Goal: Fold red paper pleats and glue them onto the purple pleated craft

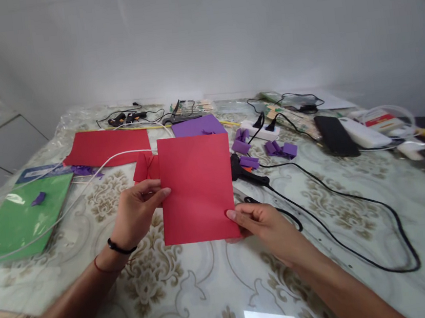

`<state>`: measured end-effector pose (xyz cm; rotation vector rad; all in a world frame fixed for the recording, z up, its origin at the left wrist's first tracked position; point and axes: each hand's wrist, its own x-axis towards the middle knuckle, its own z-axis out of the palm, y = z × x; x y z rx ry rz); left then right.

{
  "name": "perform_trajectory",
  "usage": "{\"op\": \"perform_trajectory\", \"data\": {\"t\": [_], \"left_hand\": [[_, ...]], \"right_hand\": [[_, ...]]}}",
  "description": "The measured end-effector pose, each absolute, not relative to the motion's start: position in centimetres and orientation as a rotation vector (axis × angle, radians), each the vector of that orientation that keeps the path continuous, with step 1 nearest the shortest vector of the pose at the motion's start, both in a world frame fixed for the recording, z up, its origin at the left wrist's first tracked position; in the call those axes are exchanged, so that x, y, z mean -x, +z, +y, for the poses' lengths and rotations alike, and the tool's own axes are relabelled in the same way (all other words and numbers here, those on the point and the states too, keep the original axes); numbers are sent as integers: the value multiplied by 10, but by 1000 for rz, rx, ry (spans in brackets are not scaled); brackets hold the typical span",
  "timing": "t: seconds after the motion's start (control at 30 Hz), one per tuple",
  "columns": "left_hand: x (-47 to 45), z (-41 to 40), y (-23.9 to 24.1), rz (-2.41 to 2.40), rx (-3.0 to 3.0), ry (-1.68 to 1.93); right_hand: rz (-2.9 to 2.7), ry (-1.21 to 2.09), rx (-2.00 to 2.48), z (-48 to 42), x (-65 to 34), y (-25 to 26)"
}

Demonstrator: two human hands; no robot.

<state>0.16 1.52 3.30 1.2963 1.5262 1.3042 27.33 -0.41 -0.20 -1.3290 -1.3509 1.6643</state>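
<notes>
A plain red sheet of paper (197,189) is held up over the table between my two hands. My left hand (141,206) grips its left edge, thumb in front and fingers behind. At the lower right corner my right hand (257,220) pinches the sheet, with some fingers hidden behind it. Just behind the sheet's left edge lies a smaller red paper piece (144,166). To the right, partly covered by the sheet, rests a black-handled tool with a cord, probably a glue gun (251,175). Scissors (250,200) lie partly hidden near my right hand.
A larger red sheet (110,145), a purple sheet (198,125) and a green pack (21,213) lie across the patterned table (166,288). Curled purple strips (281,149) sit by a white power strip (261,130). A black phone (335,135) and a looping black cable (357,198) are at right.
</notes>
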Motion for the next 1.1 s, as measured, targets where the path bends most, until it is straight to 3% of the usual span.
{"op": "perform_trajectory", "data": {"t": [1.1], "left_hand": [[0,15,36,1507,-1343,1344]], "right_hand": [[-1623,1428,1279,-9,-278,7]]}}
